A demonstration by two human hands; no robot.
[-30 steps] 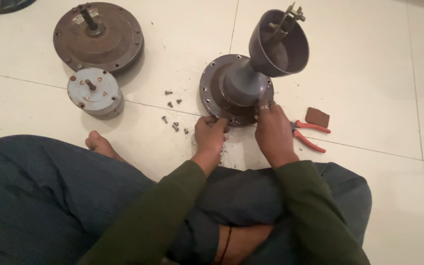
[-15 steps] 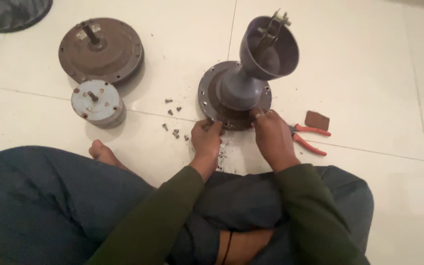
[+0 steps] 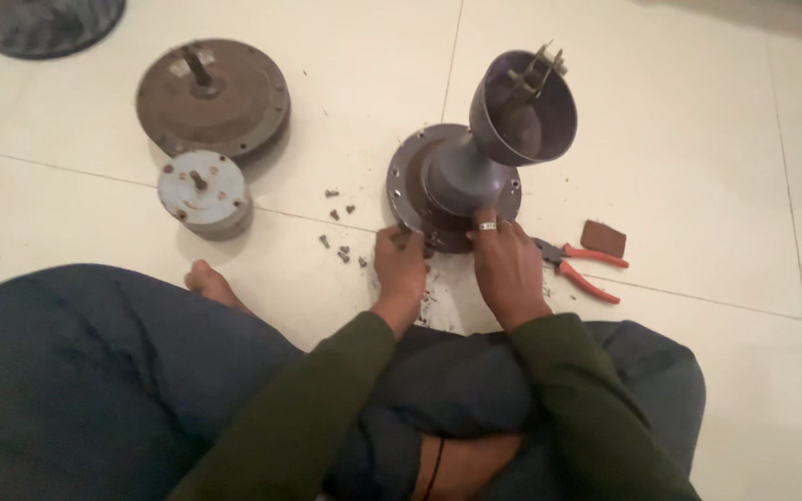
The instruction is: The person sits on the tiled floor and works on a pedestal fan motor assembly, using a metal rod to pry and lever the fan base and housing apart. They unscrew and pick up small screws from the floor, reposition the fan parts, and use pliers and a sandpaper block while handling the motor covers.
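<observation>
Seated on the tiled floor, the person pinches at the near flange of the grey fan housing with left hand and right hand, while loose screws already lie beside it, suggesting disassembly partly done.

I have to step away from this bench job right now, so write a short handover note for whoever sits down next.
Left hand: fingertips at the near rim of the grey fan housing; whether it pinches a screw is hidden.
Right hand: on the housing's flange.
Housing stands on the floor, cup end up.
Loose screws lie left of it, red-handled pliers right.
Brown round cover and small grey motor sit apart, already off.
Left: flange work.
</observation>
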